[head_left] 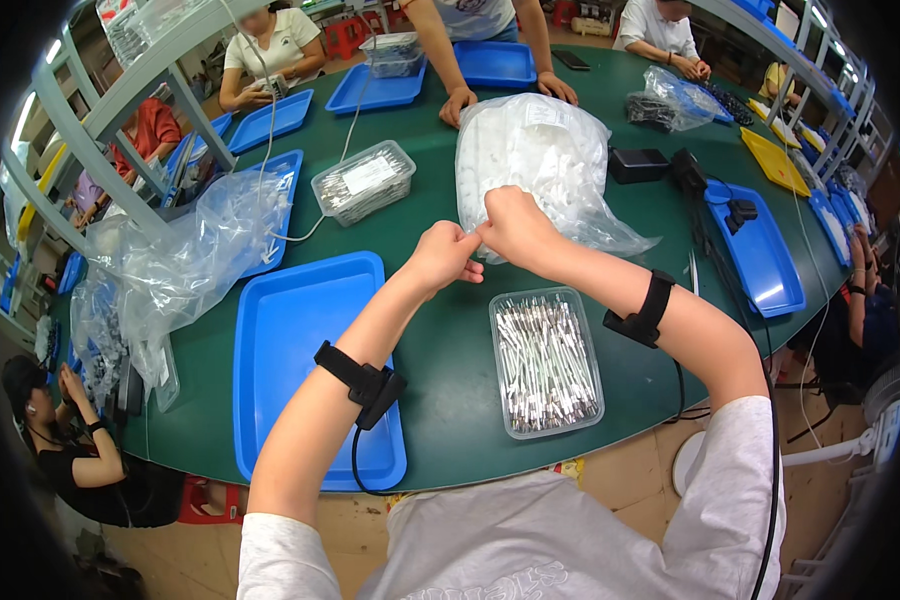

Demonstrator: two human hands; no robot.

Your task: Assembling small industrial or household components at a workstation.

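Note:
A large clear plastic bag (535, 150) full of white items lies on the green table in front of me. At its near left edge my left hand (445, 254) and my right hand (517, 226) meet, thumbs almost touching. Both are closed, fingers curled in a pinch at the bag's edge; the pinched part is mostly hidden behind the fingers. Below my right hand stands a clear plastic box (546, 425) packed with thin white pieces with metallic ends. Left of it, partly under my left forearm, is a blue tray (270, 330).
Another filled plastic box (364, 182) stands beyond the tray. Crumpled clear bags (185, 250) spread at left. To the right are a black box (638, 165), cables and a blue tray (770, 270). A co-worker's hands (458, 105) rest by the bag's far side; other people sit around.

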